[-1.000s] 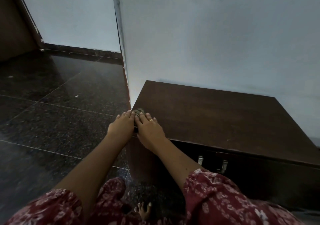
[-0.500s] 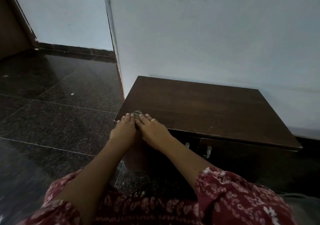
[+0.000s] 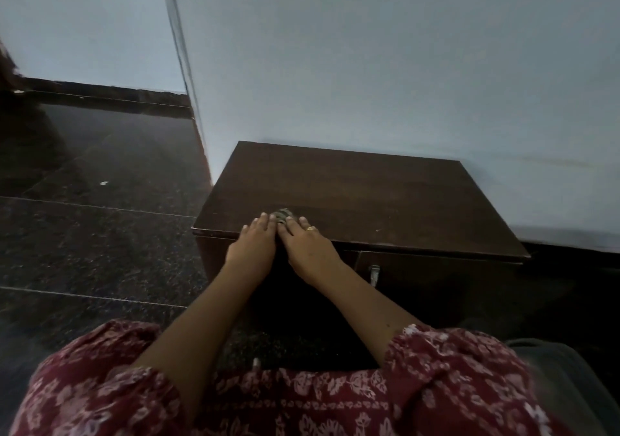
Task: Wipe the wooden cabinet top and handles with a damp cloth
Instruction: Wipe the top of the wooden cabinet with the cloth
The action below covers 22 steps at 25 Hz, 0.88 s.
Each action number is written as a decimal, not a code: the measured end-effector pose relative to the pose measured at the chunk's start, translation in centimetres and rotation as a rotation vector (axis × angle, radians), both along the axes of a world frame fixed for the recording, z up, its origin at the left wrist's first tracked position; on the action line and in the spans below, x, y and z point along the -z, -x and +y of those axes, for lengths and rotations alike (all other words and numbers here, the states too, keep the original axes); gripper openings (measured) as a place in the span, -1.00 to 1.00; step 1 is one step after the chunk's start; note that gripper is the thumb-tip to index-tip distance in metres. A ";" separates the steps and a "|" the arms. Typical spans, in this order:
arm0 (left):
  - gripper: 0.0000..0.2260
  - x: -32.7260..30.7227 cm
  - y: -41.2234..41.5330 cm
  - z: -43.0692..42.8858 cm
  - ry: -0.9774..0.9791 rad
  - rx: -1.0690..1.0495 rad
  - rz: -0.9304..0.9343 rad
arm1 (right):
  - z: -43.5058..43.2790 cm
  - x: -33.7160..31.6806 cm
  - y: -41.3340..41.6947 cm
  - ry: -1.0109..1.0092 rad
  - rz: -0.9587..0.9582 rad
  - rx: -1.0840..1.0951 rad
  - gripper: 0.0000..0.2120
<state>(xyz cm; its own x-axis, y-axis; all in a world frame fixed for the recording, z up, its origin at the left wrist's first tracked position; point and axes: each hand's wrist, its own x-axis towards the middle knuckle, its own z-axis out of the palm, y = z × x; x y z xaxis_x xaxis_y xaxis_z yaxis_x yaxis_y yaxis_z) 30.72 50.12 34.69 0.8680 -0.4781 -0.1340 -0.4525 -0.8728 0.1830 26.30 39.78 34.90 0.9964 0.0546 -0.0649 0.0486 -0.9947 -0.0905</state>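
Note:
A low dark wooden cabinet (image 3: 385, 194) stands against the pale wall. Both hands lie side by side, palms down, on the front edge of its top. My left hand (image 3: 255, 241) and my right hand (image 3: 307, 244), with a ring on one finger, press flat on a small patterned cloth (image 3: 282, 214). Only a bit of the cloth shows past the fingertips. One metal handle (image 3: 374, 273) shows on the cabinet front, to the right of my right forearm.
Dark polished stone floor (image 3: 100, 234) spreads out to the left. The wall corner (image 3: 188, 100) juts out just behind the cabinet's left side. My red flowered clothing fills the bottom of the view.
The hands and cloth have slid right along the front edge, away from the top's left corner. The view has risen and shifted, so the whole cabinet top shows.

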 end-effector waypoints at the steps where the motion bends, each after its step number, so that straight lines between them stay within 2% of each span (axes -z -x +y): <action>1: -0.49 -0.1 0.0 -0.2 -0.010 0.014 0.000 | -0.3 -0.1 0.1 0.001 0.004 -0.006 -0.49; 7: -0.49 -0.3 1.0 -3.0 -0.037 0.072 -0.022 | -3.5 0.1 1.2 0.023 -0.002 -0.003 -0.51; 10: -0.48 0.1 2.4 -6.5 -0.033 0.141 -0.038 | -7.0 0.3 3.0 0.040 -0.007 0.049 -0.45; 14: -0.40 0.1 4.5 -11.3 -0.010 0.219 -0.005 | -10.9 0.6 6.0 0.045 -0.019 0.148 -0.48; 22: -0.42 0.1 7.4 -17.4 0.041 0.337 0.049 | -16.7 -0.4 10.2 -0.005 0.013 0.277 -0.47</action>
